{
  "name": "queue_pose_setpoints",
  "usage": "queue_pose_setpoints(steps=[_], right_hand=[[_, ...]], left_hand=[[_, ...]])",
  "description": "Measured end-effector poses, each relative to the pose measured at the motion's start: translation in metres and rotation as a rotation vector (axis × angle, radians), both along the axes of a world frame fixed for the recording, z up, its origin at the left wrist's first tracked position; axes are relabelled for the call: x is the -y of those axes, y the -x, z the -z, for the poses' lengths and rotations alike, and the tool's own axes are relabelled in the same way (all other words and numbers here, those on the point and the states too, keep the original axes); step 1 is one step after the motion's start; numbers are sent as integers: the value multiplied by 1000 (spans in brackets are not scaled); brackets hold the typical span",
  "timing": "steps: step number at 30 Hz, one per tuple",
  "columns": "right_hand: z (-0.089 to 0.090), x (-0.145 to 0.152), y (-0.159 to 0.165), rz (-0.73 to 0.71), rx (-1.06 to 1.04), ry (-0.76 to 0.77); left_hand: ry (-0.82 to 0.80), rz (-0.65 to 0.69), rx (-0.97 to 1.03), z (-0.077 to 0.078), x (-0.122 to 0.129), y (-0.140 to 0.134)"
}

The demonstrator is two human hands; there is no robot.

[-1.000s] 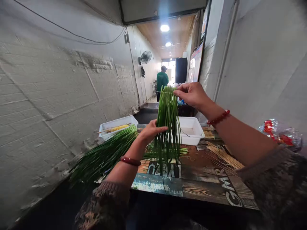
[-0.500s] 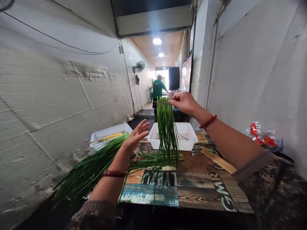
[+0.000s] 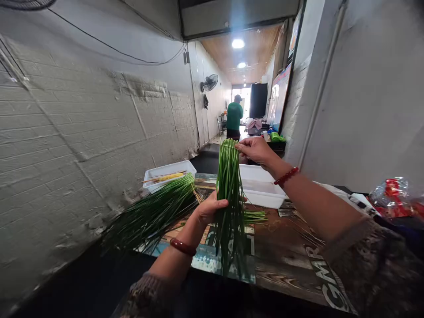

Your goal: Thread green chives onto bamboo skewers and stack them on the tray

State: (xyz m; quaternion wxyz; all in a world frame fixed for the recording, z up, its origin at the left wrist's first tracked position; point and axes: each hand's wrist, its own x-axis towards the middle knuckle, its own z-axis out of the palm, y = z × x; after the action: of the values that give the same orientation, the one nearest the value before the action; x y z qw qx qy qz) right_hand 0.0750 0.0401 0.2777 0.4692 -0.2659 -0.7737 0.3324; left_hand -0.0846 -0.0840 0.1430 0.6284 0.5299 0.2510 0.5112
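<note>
A bunch of green chives [image 3: 228, 176] hangs in front of me, pale cut ends level at the top and long leaves trailing down over the table edge. My right hand [image 3: 253, 150] pinches it at the upper right corner; a thin line runs across the stems there, perhaps a skewer. Lower down, my left hand [image 3: 212, 207] wraps the hanging leaves, thumb in front and most fingers hidden behind them. More chives [image 3: 255, 217] lie on the wood-patterned table [image 3: 274, 247] behind the bunch. To the left rests a large pile of chives [image 3: 155, 212].
Behind the bunch stands a white plastic tub [image 3: 265, 198]. Another white tub [image 3: 159, 170] at the left has thin sticks and a yellow bundle [image 3: 170, 177] on it. Thin skewers [image 3: 308, 232] lie at the right, near clear plastic packaging [image 3: 392, 194]. A person in green [image 3: 234, 115] stands farther back.
My left hand has moved right, from open beside the bunch to closed around its leaves. The bunch looks nearer and lower against the table, and the view has turned slightly left.
</note>
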Motion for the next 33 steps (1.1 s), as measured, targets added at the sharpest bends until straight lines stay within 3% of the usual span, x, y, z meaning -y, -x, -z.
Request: queue_pose_setpoints(steps=[6, 9, 15, 18, 21, 25, 29, 33], right_hand=[[27, -3, 28, -95, -12, 180], [46, -8, 46, -148, -10, 313], [87, -9, 99, -307, 61, 475], [100, -9, 128, -345, 83, 557], [105, -16, 151, -294, 36, 607], [90, -36, 153, -270, -20, 601], [47, -40, 126, -294, -109, 577], [3, -12, 107, -291, -203, 387]], left_hand=[[113, 6, 82, 36, 46, 15], [181, -129, 62, 50, 66, 34], [225, -573, -110, 49, 85, 124], [238, -633, -114, 50, 85, 163], [255, -600, -50, 64, 80, 174], [264, -537, 115, 92, 70, 162], [430, -566, 271, 115, 59, 147], [523, -602, 398, 129, 49, 132]])
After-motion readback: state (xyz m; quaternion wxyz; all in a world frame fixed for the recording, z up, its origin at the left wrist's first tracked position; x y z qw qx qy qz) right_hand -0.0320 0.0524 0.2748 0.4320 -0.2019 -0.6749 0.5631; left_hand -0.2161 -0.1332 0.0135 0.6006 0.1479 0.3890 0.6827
